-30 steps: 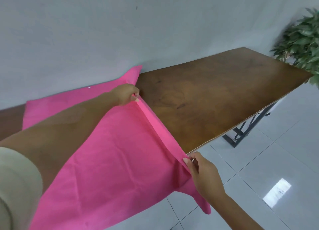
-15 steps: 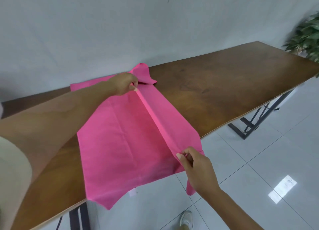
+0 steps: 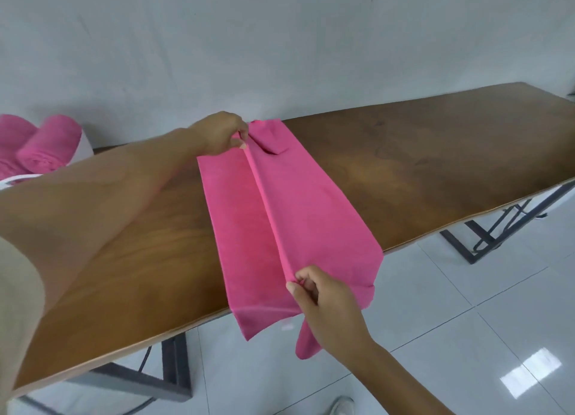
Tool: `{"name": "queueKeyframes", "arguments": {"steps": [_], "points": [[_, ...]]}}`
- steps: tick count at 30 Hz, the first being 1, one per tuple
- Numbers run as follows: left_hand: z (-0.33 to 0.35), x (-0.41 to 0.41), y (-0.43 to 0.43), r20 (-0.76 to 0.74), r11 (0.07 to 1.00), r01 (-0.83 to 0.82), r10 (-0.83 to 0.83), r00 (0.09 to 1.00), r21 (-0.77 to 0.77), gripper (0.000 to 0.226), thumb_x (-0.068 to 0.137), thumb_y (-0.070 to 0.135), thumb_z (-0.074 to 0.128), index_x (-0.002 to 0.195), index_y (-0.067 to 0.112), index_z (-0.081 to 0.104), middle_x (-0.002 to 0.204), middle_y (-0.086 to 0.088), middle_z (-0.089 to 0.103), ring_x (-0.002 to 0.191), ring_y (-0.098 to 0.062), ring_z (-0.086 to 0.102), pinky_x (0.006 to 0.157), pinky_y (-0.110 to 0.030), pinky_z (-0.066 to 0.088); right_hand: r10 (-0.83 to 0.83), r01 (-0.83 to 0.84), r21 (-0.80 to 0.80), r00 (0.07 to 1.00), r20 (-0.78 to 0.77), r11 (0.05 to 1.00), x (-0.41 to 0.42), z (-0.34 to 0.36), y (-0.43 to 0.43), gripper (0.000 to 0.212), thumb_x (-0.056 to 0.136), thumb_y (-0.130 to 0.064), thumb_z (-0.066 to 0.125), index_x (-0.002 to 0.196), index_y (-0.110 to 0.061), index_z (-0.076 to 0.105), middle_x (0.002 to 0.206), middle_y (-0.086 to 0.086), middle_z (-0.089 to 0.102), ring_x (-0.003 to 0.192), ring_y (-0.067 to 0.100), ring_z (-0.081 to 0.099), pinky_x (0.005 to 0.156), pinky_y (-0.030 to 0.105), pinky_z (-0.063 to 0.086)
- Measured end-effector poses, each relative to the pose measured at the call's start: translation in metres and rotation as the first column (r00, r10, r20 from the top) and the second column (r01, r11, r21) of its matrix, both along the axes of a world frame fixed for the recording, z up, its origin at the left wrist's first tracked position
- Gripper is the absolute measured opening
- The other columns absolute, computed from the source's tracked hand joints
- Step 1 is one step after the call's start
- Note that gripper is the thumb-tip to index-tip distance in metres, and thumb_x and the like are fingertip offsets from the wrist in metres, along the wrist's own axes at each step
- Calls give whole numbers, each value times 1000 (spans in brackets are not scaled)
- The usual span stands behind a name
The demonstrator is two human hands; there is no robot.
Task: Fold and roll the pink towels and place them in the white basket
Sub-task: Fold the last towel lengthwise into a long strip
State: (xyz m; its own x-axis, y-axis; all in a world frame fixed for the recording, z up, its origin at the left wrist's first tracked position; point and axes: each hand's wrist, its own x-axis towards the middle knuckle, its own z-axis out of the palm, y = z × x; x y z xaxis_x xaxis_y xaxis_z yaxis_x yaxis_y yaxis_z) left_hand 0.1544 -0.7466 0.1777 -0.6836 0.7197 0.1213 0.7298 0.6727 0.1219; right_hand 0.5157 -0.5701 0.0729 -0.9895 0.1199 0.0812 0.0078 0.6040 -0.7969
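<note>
Hands [image 3: 323, 296] at pink towel [image 3: 311, 203] fold ends

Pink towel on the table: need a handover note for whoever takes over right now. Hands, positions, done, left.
Left hand: pinches the far end of the pink towel at its raised fold ridge.
Right hand: pinches the ridge's near end, at the table's front edge.
Towel: spread across the wooden table, near end hanging over the edge.
Done: two rolled towels sit in the white basket, far left.
Left: finish this fold, roll it, put it in the basket.
</note>
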Motion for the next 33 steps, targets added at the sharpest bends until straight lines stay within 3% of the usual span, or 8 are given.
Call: {"name": "queueKeyframes", "arguments": {"steps": [8,12,16,23,28,33], "points": [[-18,16,-74,27,992,-111,113,993,-54,10,94,16,69,102,10,71,106,-9,67,101,-31,60,90,-41,47,222,-227,49,970,95,973,-6,-10,-49,11,101,-38,56,97,-28,60,68,-19,58,67,4,57,59,16,41],[-38,28,-103,54,964,-201,213,976,-174,9,94,18,60,92,21,68,101,1,67,98,-25,62,84,-40,51,314,-316,-14,935,163,948,-7,-22,-60,15,97,-38,57,105,-28,65,85,-12,69,81,8,63,73,27,51],[-53,38,-115,75,961,-219,234,969,-170,9,94,20,60,91,21,68,101,3,66,99,-23,62,84,-42,52,343,-346,-16,923,175,938,-11,-29,-58,14,97,-35,57,107,-27,65,89,-12,67,88,8,61,79,26,49],[-74,65,-93,137,985,-146,157,978,-87,13,94,18,59,88,26,68,97,5,65,97,-21,62,85,-41,52,315,-324,19,930,191,946,-19,-40,-36,16,97,-41,56,106,-30,65,93,-15,66,88,7,62,80,28,51],[-97,93,-53,154,998,-55,55,987,-9,10,96,23,62,102,18,68,106,-2,64,103,-25,60,92,-44,50,235,-244,15,946,222,970,-17,-46,-6,10,96,-35,59,102,-31,66,89,-13,67,86,9,62,78,27,50],[-131,129,2,188,996,-13,-3,982,87,31,98,30,62,126,17,62,128,-2,57,120,-22,51,103,-42,47,121,-151,85,952,282,985,-5,-64,47,7,97,-34,59,97,-33,66,91,-16,68,88,6,62,76,23,50]]}}
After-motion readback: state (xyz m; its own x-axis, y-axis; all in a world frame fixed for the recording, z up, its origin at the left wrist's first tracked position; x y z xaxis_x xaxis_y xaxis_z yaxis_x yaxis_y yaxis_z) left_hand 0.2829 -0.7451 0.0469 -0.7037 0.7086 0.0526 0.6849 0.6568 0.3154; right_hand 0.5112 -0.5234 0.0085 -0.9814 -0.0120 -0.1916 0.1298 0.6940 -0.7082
